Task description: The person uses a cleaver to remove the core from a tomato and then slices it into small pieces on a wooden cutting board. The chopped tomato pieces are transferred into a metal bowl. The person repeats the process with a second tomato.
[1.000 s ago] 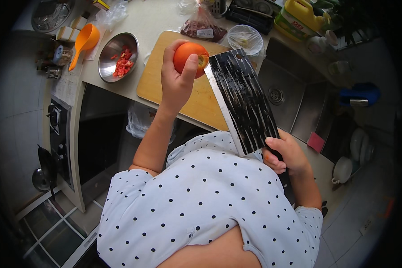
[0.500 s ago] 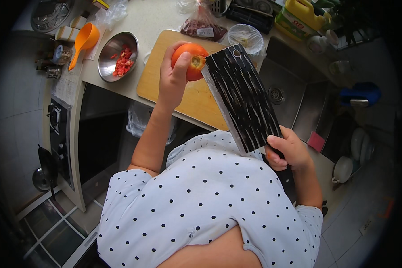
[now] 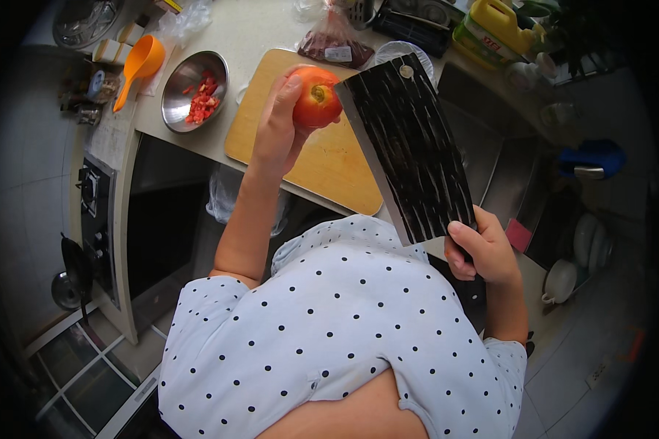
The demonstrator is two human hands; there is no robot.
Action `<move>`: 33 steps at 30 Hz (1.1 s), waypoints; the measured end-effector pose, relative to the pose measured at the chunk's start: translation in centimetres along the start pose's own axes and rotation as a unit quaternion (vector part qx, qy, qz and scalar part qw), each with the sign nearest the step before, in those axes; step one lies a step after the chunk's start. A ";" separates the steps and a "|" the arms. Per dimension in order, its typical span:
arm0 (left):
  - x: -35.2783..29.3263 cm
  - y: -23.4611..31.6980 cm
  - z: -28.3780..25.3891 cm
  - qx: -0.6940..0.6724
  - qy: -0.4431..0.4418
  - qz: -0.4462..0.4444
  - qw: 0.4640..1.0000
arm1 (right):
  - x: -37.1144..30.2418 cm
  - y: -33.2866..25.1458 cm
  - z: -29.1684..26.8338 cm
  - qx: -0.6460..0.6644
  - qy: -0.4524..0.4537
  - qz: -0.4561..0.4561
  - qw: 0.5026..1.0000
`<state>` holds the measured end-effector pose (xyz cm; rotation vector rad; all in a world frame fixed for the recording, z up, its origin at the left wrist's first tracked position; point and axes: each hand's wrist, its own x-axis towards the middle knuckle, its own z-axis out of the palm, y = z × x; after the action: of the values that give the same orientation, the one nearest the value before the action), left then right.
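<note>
My left hand [image 3: 277,121] is wrapped round a red tomato [image 3: 316,104], raised above the wooden cutting board [image 3: 337,172]. The tomato's stem end faces up toward me. In my right hand [image 3: 485,247] is a cleaver with a broad, dark, streaked blade [image 3: 410,150], gripped by its handle. The blade slants up and left, and its upper left corner is right beside the tomato; whether they touch I cannot tell. To the left of the board, a steel bowl [image 3: 174,88] holds chopped red tomato pieces [image 3: 203,102].
An orange ladle-like scoop [image 3: 145,58] lies left of the bowl. Behind the board are a plastic bag of dark red food [image 3: 333,44] and a plastic-covered bowl [image 3: 399,50]. A steel sink [image 3: 483,146] is on the right, partly behind the blade. A yellow jug [image 3: 490,29] stands at the back right.
The cleaver has moved slightly right and up, its blade tilting to show less glare. My left hand has turned the tomato a little, and the thumb has shifted off its stem end.
</note>
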<state>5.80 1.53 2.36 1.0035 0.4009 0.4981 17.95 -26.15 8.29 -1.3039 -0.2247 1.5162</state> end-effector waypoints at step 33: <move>-1.0 -2.5 1.8 -0.027 0.021 0.073 0.997 | 0.9 1.7 0.4 0.184 -0.055 0.045 0.980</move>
<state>6.52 -1.38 1.11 0.9742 0.3522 0.6594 16.80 -25.91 6.69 -0.9488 0.0465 1.6175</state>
